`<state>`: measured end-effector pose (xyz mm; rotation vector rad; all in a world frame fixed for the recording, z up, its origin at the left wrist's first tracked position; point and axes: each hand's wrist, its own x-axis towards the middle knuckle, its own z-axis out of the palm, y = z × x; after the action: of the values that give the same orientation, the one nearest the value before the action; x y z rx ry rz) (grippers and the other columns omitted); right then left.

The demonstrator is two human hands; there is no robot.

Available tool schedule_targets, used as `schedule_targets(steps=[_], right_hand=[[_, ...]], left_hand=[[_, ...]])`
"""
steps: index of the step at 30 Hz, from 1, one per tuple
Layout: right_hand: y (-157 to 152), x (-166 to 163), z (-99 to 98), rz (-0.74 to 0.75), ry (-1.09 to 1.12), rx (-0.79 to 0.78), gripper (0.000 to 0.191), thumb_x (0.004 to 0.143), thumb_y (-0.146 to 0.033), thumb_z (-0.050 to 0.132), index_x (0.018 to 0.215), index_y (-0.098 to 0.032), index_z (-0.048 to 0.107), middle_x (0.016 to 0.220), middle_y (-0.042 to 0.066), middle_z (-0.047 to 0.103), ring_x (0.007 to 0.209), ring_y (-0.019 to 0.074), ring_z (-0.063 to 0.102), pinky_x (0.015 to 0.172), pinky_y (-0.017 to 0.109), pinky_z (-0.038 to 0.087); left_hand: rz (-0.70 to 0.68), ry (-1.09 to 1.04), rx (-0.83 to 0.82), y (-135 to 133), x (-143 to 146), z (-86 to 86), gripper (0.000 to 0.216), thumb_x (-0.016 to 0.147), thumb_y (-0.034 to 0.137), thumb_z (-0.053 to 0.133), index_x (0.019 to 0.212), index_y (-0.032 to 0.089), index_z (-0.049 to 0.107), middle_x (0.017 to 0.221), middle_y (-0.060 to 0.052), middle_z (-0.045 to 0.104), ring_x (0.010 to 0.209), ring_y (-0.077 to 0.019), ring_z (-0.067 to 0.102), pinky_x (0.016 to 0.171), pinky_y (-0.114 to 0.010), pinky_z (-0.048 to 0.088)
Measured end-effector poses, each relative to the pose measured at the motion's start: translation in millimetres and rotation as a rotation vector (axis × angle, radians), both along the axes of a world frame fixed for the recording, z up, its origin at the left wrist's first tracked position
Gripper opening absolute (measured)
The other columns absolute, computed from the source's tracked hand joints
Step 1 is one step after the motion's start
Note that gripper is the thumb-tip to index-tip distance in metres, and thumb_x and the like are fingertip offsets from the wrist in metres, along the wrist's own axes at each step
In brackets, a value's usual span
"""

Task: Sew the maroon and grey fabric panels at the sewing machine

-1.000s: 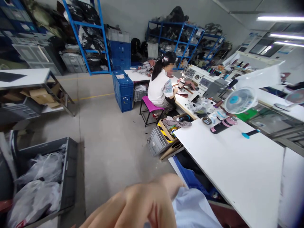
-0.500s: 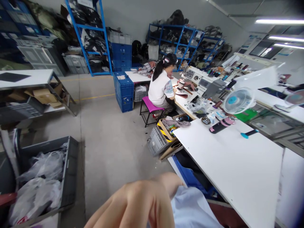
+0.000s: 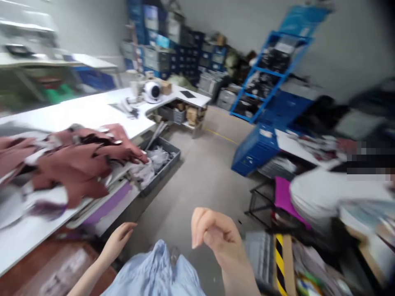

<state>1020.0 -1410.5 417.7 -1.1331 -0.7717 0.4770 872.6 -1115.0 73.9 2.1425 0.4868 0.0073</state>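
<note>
My right hand [image 3: 216, 232] is raised in front of my body, over the grey floor. Its fingers curl toward the thumb, and I see nothing in them. Lower on the left, my left hand [image 3: 119, 240] hangs beside the white table [image 3: 18, 248] with its fingers loosely stretched out, holding nothing. Nearest to it on that table lies a loose pile of reddish-brown cut pieces [image 3: 77, 164]. Part of my light blue clothing [image 3: 154, 273] shows between the hands. Motion blurs much of the picture.
A grey bin [image 3: 160, 164] with clear plastic bags stands on the floor ahead. At right, a person in white [image 3: 327, 189] sits on a magenta stool [image 3: 282, 197]. Blue crates [image 3: 254, 150] and a blue rack [image 3: 268, 74] stand behind. Striped tape [image 3: 280, 263] marks a box at lower right.
My view has swung left, bringing in the table with reddish-brown pieces. The seated person has shifted to the right edge. One hand loomed close earlier; now both hands show, farther from the camera.
</note>
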Motion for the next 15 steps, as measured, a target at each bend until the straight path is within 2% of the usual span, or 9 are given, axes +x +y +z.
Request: schedule_targets(steps=[4, 9, 13, 15], right_hand=[[33.6, 18.2, -24.3, 0.171, 0.021, -0.052, 0.028, 0.093, -0.041, 0.06, 0.076, -0.02, 0.069, 0.068, 0.003, 0.059, 0.067, 0.0152, 0.052, 0.064, 0.028, 0.038], [76.9, 26.9, -45.1, 0.349, 0.051, -0.236, 0.029, 0.091, -0.043, 0.06, 0.071, -0.022, 0.067, 0.066, 0.005, 0.057, 0.067, 0.0184, 0.053, 0.065, 0.032, 0.04], [105.0, 30.0, -58.9, 0.494, 0.078, -0.306, 0.026, 0.091, -0.04, 0.059, 0.073, -0.023, 0.067, 0.069, 0.004, 0.058, 0.069, 0.0178, 0.054, 0.068, 0.031, 0.043], [110.3, 30.7, -65.3, 0.55, 0.092, -0.34, 0.026, 0.091, -0.041, 0.059, 0.074, -0.022, 0.067, 0.071, 0.004, 0.059, 0.069, 0.017, 0.054, 0.068, 0.03, 0.044]], left_hand=[[0.201, 0.059, -0.027, 4.5, -30.9, -0.1, 0.039, 0.083, 0.044, 0.044, 0.099, 0.021, 0.071, 0.107, -0.008, 0.072, 0.102, -0.0257, 0.066, 0.096, -0.039, 0.051], [0.458, 0.07, -0.056, -8.7, -77.8, 2.7, 0.034, 0.083, 0.035, 0.045, 0.101, 0.02, 0.071, 0.108, -0.007, 0.071, 0.105, -0.0245, 0.064, 0.099, -0.036, 0.048], [0.633, 0.063, -0.066, -28.9, -104.0, -3.8, 0.034, 0.082, 0.035, 0.049, 0.101, 0.018, 0.071, 0.109, -0.007, 0.071, 0.107, -0.0246, 0.063, 0.099, -0.034, 0.047], [0.726, 0.067, -0.05, -28.8, -110.9, -6.8, 0.037, 0.081, 0.036, 0.05, 0.108, 0.017, 0.067, 0.115, -0.008, 0.069, 0.111, -0.0245, 0.062, 0.1, -0.033, 0.047]])
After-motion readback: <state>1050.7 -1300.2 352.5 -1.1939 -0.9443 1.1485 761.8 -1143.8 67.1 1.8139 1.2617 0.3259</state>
